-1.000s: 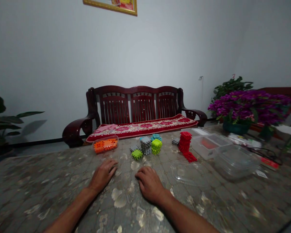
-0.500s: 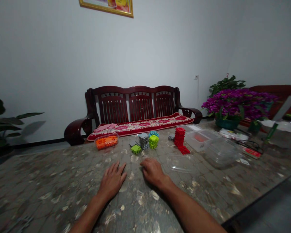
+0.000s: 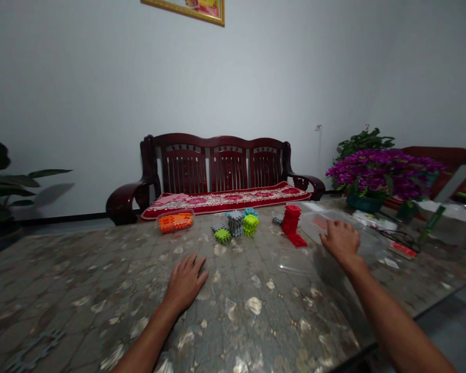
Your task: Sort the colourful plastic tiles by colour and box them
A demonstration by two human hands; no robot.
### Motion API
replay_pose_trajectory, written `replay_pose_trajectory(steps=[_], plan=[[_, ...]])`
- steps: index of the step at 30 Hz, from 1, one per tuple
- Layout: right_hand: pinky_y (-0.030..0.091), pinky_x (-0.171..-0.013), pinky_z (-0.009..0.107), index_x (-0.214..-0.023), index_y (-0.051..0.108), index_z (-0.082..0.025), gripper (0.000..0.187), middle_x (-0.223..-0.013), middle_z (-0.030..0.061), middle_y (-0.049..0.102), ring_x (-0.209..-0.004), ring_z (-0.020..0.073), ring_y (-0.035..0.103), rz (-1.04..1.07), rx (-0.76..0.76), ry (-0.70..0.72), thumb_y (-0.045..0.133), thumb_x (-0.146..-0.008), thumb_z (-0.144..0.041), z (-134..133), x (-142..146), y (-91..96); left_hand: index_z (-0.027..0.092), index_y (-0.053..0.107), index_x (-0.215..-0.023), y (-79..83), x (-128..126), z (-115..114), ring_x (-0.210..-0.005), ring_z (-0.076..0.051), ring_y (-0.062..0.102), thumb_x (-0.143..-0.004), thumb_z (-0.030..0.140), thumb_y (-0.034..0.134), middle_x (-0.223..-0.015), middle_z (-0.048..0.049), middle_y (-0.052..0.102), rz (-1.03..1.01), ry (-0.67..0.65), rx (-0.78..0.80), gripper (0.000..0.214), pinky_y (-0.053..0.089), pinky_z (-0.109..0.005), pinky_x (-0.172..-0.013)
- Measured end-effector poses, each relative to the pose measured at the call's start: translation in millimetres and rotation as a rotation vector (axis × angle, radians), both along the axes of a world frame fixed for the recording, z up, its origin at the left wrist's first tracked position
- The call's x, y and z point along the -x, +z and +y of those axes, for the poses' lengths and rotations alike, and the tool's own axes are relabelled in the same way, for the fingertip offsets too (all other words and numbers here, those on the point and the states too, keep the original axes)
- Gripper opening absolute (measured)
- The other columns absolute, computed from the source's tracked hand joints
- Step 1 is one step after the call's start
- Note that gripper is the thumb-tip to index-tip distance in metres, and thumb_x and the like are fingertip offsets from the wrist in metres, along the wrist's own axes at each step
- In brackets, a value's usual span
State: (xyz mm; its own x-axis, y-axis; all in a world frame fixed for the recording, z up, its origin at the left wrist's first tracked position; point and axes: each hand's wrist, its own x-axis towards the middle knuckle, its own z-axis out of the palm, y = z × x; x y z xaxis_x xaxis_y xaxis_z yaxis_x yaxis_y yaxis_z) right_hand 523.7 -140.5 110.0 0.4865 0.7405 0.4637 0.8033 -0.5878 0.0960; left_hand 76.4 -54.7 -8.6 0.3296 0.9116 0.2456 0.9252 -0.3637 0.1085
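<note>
My left hand (image 3: 186,282) lies flat on the patterned table (image 3: 101,290), fingers spread, holding nothing. My right hand (image 3: 339,239) is raised off the table, fingers loosely spread, hovering over a clear plastic box (image 3: 367,248) on the right. Just left of that hand stands a stack of red toothed blocks (image 3: 292,225). A clear lid (image 3: 295,259) lies flat below it. Further left sit green (image 3: 250,225), grey (image 3: 235,223) and blue (image 3: 250,212) block clusters, a small green piece (image 3: 222,235), and an orange-filled tub (image 3: 175,221).
Behind the table stands a dark wooden bench (image 3: 221,173) with a red cushion. A pot of purple flowers (image 3: 384,173) sits at the right rear, beside papers, a cable and more clear containers (image 3: 446,228). A leafy plant (image 3: 3,181) is at far left.
My right hand has lifted from the table's middle and swung right to the clear plastic box. My left hand stayed flat, shifting only slightly.
</note>
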Motion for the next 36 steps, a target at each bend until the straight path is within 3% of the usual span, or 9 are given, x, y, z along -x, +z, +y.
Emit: replay_pose_trajectory(steps=[10,17,21,25,28,32,36], plan=[[0.045,-0.071,0.039,-0.114,0.072,-0.01,0.036,-0.106,0.0238,0.068,-0.093,0.0331,0.066,-0.068,0.147,-0.003,0.048,-0.09,-0.018,-4.5,-30.2,-9.3,0.024,0.06,-0.138,-0.2,1.7,-0.6,-0.141,-0.03,0.046,-0.095,0.038,0.049,-0.15,-0.0124,0.054,-0.035,-0.011,0.019,0.047,0.032,-0.049,-0.118],[0.036,-0.059,0.032,-0.109,0.073,-0.014,0.03,-0.093,0.0163,0.065,-0.08,0.0265,0.059,-0.189,0.012,0.117,0.05,-0.089,-0.018,-17.4,-13.0,-4.1,0.022,0.059,-0.14,9.1,0.0,-4.9,-0.143,-0.031,0.043,-0.095,0.037,0.048,-0.152,-0.0121,0.052,-0.036,-0.003,0.089,0.048,0.029,-0.049,-0.12],[0.035,-0.06,0.03,-0.111,0.071,-0.02,0.029,-0.09,0.01,0.064,-0.078,0.0216,0.054,-0.269,-0.16,0.399,0.052,-0.09,-0.02,-20.5,38.5,-5.3,0.023,0.062,-0.136,7.7,0.6,-5.0,-0.142,-0.032,0.044,-0.093,0.033,0.051,-0.149,-0.0122,0.054,-0.12,-0.016,0.076,0.045,0.03,-0.05,-0.119],[0.036,-0.065,0.028,-0.115,0.068,-0.02,0.029,-0.084,0.0057,0.062,-0.076,0.0176,0.053,-0.278,-0.3,0.854,0.051,-0.092,-0.016,-10.8,118.9,-20.3,0.021,0.065,-0.131,3.6,3.1,-4.1,-0.138,-0.032,0.048,-0.091,0.03,0.053,-0.144,-0.013,0.059,-0.244,-0.07,0.082,0.043,0.033,-0.053,-0.118],[0.036,-0.064,0.028,-0.111,0.067,-0.02,0.027,-0.078,0.0032,0.061,-0.07,0.0156,0.05,-0.231,-0.393,1.155,0.049,-0.092,-0.01,-0.3,179.1,-34.2,0.022,0.063,-0.132,2.9,4.8,-4.8,-0.13,-0.026,0.055,-0.093,0.03,0.049,-0.139,-0.0105,0.063,-0.418,-0.15,0.056,0.042,0.04,-0.048,-0.114],[0.034,-0.063,0.029,-0.108,0.064,-0.02,0.024,-0.074,0.0008,0.059,-0.067,0.0149,0.048,-0.158,-0.418,1.374,0.049,-0.094,-0.01,9.6,234.8,-48.8,0.022,0.06,-0.133,5.4,4.7,-7.4,-0.126,-0.021,0.059,-0.098,0.033,0.04,-0.134,-0.0085,0.066,-0.658,-0.186,0.012,0.042,0.045,-0.041,-0.112],[0.031,-0.062,0.031,-0.105,0.064,-0.019,0.023,-0.073,0.0016,0.058,-0.067,0.0165,0.046,-0.101,-0.369,1.482,0.048,-0.092,-0.009,12.7,258.1,-63.4,0.021,0.061,-0.131,6.1,2.3,-8.5,-0.125,-0.021,0.06,-0.098,0.032,0.04,-0.132,-0.0086,0.066,-0.787,-0.145,0.007,0.041,0.046,-0.041,-0.111]])
